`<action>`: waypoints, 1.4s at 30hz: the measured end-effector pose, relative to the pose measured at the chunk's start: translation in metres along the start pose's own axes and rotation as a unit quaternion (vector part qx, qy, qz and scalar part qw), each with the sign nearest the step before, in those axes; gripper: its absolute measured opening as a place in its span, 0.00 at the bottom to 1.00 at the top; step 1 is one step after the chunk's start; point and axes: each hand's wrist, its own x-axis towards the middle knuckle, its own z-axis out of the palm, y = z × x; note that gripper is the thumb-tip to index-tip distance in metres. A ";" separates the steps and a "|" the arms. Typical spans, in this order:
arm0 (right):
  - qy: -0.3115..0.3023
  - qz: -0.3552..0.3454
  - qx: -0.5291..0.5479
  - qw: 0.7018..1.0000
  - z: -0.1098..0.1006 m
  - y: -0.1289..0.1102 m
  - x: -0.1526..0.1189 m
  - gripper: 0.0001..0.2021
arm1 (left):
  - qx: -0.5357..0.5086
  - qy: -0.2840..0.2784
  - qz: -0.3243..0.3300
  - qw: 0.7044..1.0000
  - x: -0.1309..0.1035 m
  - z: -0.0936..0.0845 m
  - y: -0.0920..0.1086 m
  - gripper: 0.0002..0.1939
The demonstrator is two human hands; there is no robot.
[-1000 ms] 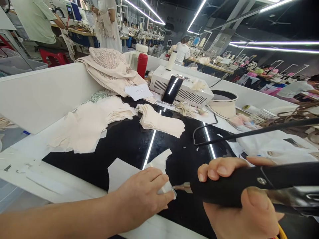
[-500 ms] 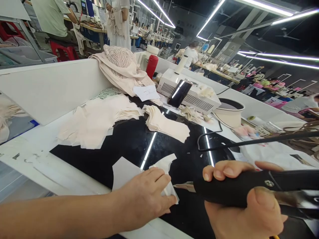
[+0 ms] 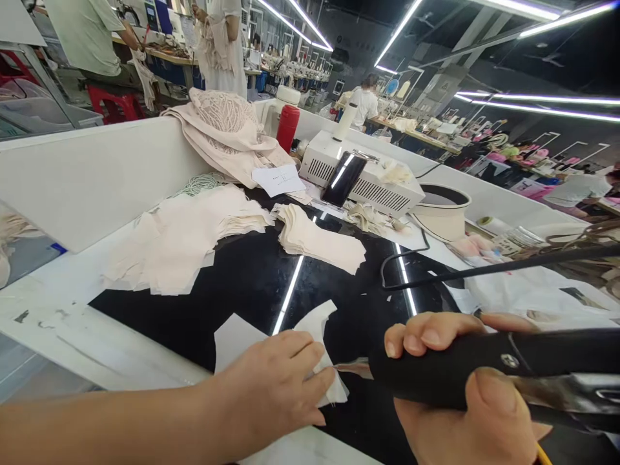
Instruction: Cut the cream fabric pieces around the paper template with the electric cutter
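Observation:
My left hand (image 3: 271,391) presses its bent fingers down on a small cream fabric piece (image 3: 317,323) over the black tabletop. A stiff white sheet (image 3: 236,342) sticks out from under this hand. My right hand (image 3: 477,420) is wrapped around a thick black-handled tool (image 3: 436,371) with a pointed metal tip. That tip meets the right edge of the fabric, just beside my left fingertips. Part of the cloth is hidden by my left hand. Farther back lie a stack of cream fabric pieces (image 3: 322,242) and a wide pile of pale cut pieces (image 3: 165,242).
A phone (image 3: 343,179) leans on a white vented box (image 3: 320,155) at the back. A red bottle (image 3: 287,128), draped pink cloth (image 3: 227,129) and a round cream container (image 3: 443,216) stand nearby. A black cable (image 3: 508,266) crosses the right side. Several people work beyond the partition.
The view has shifted slightly left. The tool's tip now touches the fabric edge, where a small gap showed before. The fabric's lower corner spreads out a little more beneath the tip.

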 end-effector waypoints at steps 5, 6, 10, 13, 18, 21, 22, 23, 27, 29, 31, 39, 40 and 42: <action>-0.007 0.008 0.010 1.000 0.001 0.003 -0.002 0.18 | -0.032 0.020 -0.001 0.999 0.000 -0.006 -0.021 0.19; -0.010 0.006 0.011 1.000 0.002 0.003 -0.003 0.18 | -0.039 0.019 0.001 0.999 0.000 -0.007 -0.023 0.18; -0.020 0.003 0.021 1.000 0.002 0.005 -0.004 0.18 | -0.057 0.012 0.010 0.998 -0.001 -0.014 -0.029 0.20; -0.020 0.001 0.024 1.000 0.003 0.007 -0.002 0.17 | -0.058 0.014 0.013 0.998 -0.002 -0.017 -0.030 0.23; -0.019 -0.011 0.022 1.000 0.007 0.013 0.001 0.16 | -0.067 0.012 0.012 0.998 -0.003 -0.015 -0.032 0.22; -0.032 -0.002 0.028 0.999 0.008 0.018 0.001 0.16 | -0.076 0.015 0.009 0.997 -0.004 -0.013 -0.033 0.21; -0.035 0.000 0.030 0.999 0.008 0.019 0.001 0.16 | -0.079 0.015 0.009 0.997 -0.005 -0.012 -0.033 0.21; -0.037 0.001 0.029 0.999 0.008 0.020 0.000 0.16 | -0.081 0.014 0.008 0.997 -0.005 -0.012 -0.033 0.20; -0.034 0.006 0.022 0.999 0.009 0.020 -0.001 0.14 | -0.092 0.004 0.008 0.996 -0.004 -0.017 -0.032 0.19; -0.027 0.003 0.026 0.999 0.010 0.020 0.001 0.14 | -0.098 -0.001 0.008 0.995 -0.002 -0.020 -0.032 0.18; -0.018 -0.002 0.032 0.999 0.011 0.020 0.003 0.15 | -0.101 -0.006 0.007 0.995 -0.001 -0.022 -0.033 0.18; -0.017 0.001 0.010 1.000 0.014 0.025 0.004 0.15 | -0.075 -0.005 -0.011 0.997 -0.005 -0.019 -0.026 0.26; -0.017 0.003 0.008 1.000 0.014 0.025 0.003 0.15 | -0.064 -0.001 -0.012 0.998 -0.006 -0.019 -0.023 0.29; -0.026 0.005 0.011 1.000 0.011 0.022 0.001 0.14 | -0.044 0.009 -0.009 0.999 -0.009 -0.020 -0.016 0.31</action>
